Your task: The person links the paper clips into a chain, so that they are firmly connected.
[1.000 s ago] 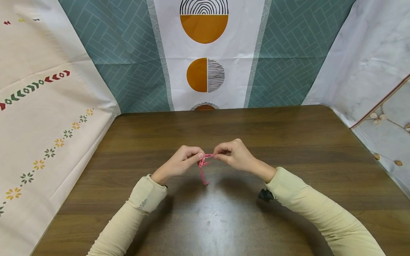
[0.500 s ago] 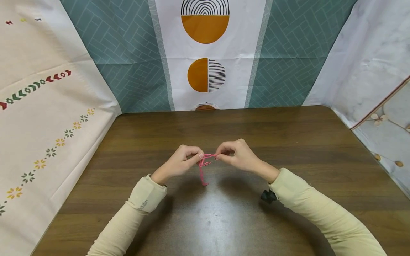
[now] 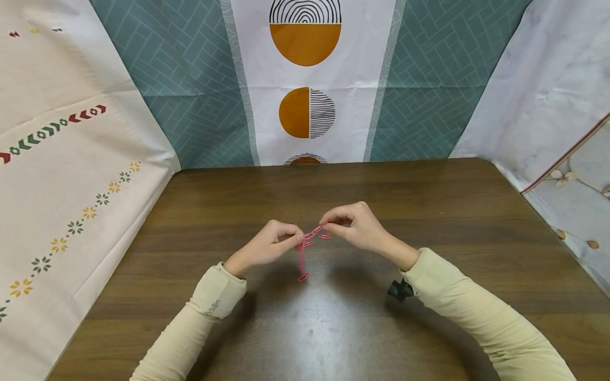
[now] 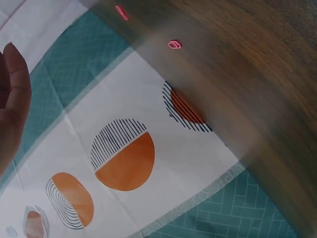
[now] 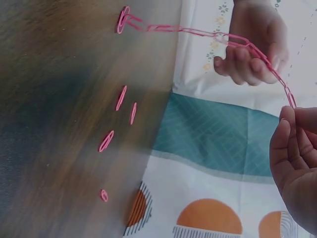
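Observation:
A chain of pink paper clips runs between both hands. My left hand pinches it between thumb and fingers, and one length hangs below to a paper clip at its lower end. In the right wrist view that end clip appears at or near the tabletop. My right hand pinches the other end, slightly higher than the left. Loose pink paper clips lie beyond the chain, one just below the right fingertips and another beside the hanging length.
Several loose clips, including one paper clip, are spread on the dark wooden table. A patterned cloth hangs behind the far edge, and a cream cloth covers the left side. A dark object sits under the right wrist.
My right hand has risen slightly and shifted right, so the chain between the hands now slants upward. A loose clip has come into sight beneath its fingertips. The left hand has dropped slightly.

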A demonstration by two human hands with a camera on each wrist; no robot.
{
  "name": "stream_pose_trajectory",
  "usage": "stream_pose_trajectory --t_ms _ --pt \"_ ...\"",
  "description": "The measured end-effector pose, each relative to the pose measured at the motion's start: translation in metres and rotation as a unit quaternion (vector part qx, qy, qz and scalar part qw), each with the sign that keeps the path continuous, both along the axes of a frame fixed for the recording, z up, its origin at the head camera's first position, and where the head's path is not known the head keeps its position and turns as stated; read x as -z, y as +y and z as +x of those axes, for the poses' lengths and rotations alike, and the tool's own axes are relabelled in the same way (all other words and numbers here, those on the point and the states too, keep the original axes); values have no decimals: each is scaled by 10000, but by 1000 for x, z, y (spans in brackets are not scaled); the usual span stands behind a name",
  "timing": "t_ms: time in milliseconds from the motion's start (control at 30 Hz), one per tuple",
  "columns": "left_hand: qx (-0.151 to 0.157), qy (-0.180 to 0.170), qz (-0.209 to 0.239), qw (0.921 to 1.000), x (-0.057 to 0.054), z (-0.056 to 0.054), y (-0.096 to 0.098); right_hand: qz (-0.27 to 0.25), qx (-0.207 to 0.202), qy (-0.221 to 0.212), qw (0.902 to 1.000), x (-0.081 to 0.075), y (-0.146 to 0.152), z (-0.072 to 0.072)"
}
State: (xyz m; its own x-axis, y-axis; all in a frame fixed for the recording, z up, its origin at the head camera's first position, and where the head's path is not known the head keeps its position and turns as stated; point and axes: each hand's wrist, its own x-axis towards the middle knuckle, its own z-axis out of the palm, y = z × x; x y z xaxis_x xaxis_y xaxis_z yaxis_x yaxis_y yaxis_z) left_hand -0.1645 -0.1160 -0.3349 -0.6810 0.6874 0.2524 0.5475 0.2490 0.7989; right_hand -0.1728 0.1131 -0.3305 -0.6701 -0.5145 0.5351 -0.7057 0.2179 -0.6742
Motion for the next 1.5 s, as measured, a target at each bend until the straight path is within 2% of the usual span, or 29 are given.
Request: stream_pose_trajectory --t_ms 67,133,367,467,567,700,800,933,1033,1200,1267,1367,1500 --pt "52 38 -20 10000 9 -5 -2 -35 -14 89 10000 -1 -1 0" --pt "131 39 -14 9999 12 -6 -2 -62 -23 133 9999 -1 -2 1" --pt "297 -288 199 9989 13 -5 -2 -102 -112 72 9999 -6 -9 5" --pt "229 -268 320 9989 13 -4 1 -100 -126 155 9998 -16 -12 12" --pt "19 -17 431 9991 9 -1 6 -89 -93 202 9997 -29 -15 21" --pt "-315 424 628 9966 -7 10 13 -109 -10 231 9997 -36 -18 27" --pt "-455 648 736 9941 -18 17 16 -134 39 243 9996 -33 -19 26" --pt "-545 876 765 9917 -21 20 17 -172 35 203 9996 -16 -17 14" --pt "-619 1075 787 9891 -23 20 16 -246 -27 -44 9997 -9 -14 7" --pt "-716 1342 793 9852 -28 22 12 -119 242 -743 9969 -25 -8 12" --pt "-722 1385 791 9846 -29 22 10 -20 404 -1061 9935 -26 -4 9" --pt "-692 1370 808 9848 -30 23 9 54 620 -1508 9866 -13 3 -5" --pt "-607 1314 834 9859 -31 23 7 197 860 -1690 9817 7 12 -26"
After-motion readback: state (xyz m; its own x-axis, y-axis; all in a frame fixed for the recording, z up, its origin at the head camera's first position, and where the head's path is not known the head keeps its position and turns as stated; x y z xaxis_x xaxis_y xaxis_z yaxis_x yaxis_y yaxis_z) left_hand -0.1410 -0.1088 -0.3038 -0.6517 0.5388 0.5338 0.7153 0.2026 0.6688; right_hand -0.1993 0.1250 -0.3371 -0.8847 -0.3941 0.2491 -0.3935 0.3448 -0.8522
